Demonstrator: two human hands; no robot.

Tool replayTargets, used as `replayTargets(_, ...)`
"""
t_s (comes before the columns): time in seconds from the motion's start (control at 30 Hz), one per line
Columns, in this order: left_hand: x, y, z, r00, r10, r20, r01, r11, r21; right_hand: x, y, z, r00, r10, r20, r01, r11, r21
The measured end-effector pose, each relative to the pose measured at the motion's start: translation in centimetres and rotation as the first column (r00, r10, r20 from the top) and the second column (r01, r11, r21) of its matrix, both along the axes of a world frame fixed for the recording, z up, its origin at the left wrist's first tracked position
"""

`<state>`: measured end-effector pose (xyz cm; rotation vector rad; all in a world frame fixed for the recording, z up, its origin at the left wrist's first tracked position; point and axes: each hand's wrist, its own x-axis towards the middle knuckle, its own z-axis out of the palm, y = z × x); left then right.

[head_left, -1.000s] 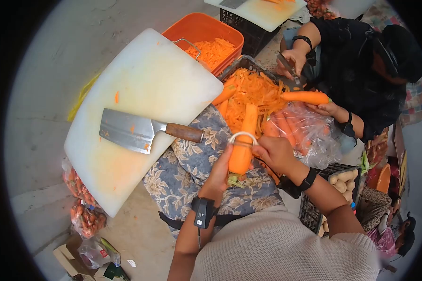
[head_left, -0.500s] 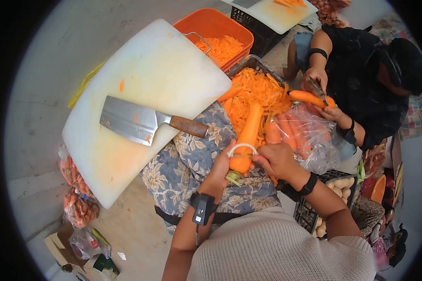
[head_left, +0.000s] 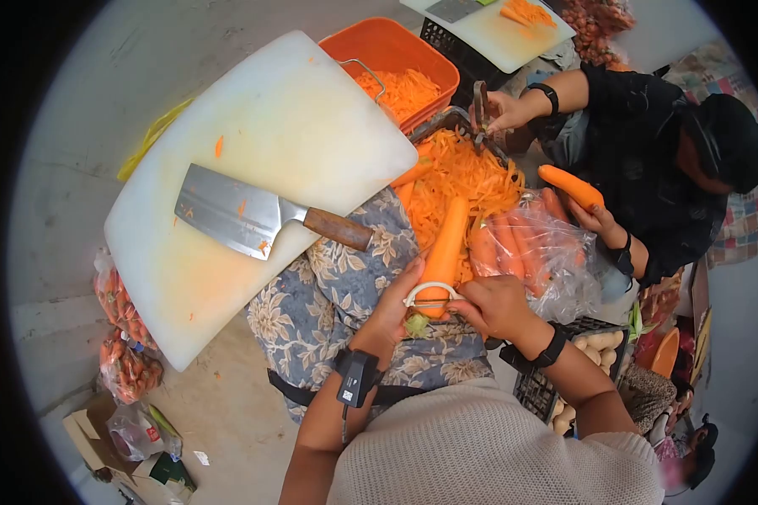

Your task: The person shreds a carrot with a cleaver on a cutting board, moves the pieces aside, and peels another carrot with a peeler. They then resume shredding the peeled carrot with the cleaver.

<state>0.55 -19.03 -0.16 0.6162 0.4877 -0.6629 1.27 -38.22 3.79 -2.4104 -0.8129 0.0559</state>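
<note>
A large peeled carrot points away from me, its green stem end near my lap. My left hand is wrapped around the carrot's near end from the left. In my right hand is a peeler with a white curved frame, lying across the carrot close to the stem end. My right fingers are closed on it, and its handle is mostly hidden. Beyond the carrot, orange peelings are heaped in a dark crate. A clear plastic bag of carrots rests just past my right hand.
A cleaver lies on a white cutting board at my left. An orange bin of shredded carrot stands behind. Across from me, a co-worker holds a carrot and a peeler. A potato crate sits at my right.
My peeler has moved along the carrot toward its stem end. The co-worker's peeler has come away from their carrot, moving up and left over the peelings.
</note>
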Motion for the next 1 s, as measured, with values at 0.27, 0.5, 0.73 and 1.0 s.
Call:
replayTargets(0.27, -0.5, 0.4, -1.9, 0.989, -0.07, 0.131, 0.085, 0.99, -0.114, 5.7, -3.7, -2.6, 0.758, -0.615, -0.219, 0.635, 0.772, 0.026)
replayTargets(0.5, -0.3, 0.7, -2.3, 1.0, -0.021, 0.005, 0.022, 0.978, -0.206, 0.7, 0.8, 0.6, 0.985, 0.005, -0.171, -0.013, 0.999, -0.045)
replayTargets(0.73, -0.4, 0.5, -1.9, 0.974, -0.15, 0.173, 0.165, 0.983, -0.078, 6.7, -4.4, -4.3, 0.774, -0.614, -0.154, 0.621, 0.783, 0.003)
replayTargets(1.0, -0.1, 0.3, 1.1, 0.993, 0.016, -0.117, -0.026, 0.995, -0.092, 0.2, 0.5, 0.8, 0.991, -0.066, -0.12, 0.07, 0.997, 0.027)
